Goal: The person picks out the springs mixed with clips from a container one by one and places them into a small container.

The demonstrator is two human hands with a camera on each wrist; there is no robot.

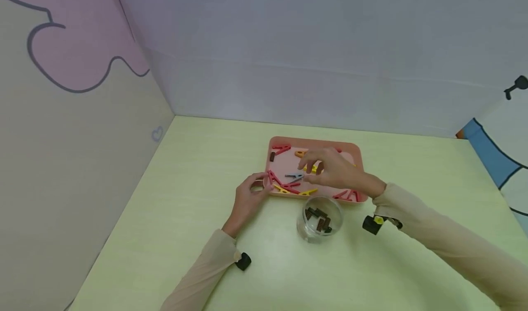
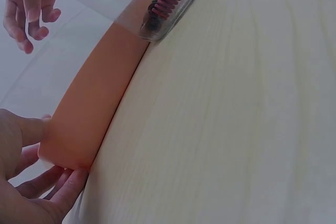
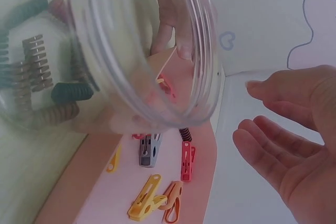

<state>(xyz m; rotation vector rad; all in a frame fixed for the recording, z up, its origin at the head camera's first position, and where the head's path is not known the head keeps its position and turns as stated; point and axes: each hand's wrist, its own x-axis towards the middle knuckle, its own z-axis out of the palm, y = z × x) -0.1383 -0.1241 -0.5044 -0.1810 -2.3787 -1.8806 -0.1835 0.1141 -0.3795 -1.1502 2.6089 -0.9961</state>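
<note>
A pink tray (image 1: pixel 315 142) lies on the table with red, yellow and grey clothespins in it. My left hand (image 1: pixel 247 201) holds the tray's near left corner, thumb on the rim and fingers around the outer wall. Above the tray hovers my right hand (image 1: pixel 334 170), thumb and fingers apart, nothing between them. Below it are a grey clothespin (image 1: pixel 295 176) and a yellow clothespin (image 1: pixel 311 168). One dark coil spring (image 1: pixel 272 156) lies inside the tray at the left. Just in front of the tray stands a clear jar (image 1: pixel 312 235) containing several dark, reddish-brown and green coil springs (image 1: pixel 320 224).
Behind the pale wooden table (image 1: pixel 214 132) rises a white wall panel (image 1: pixel 288 73), with another panel at the left. A painted panel (image 1: pixel 491 150) stands at the right edge. The jar sits between the two forearms.
</note>
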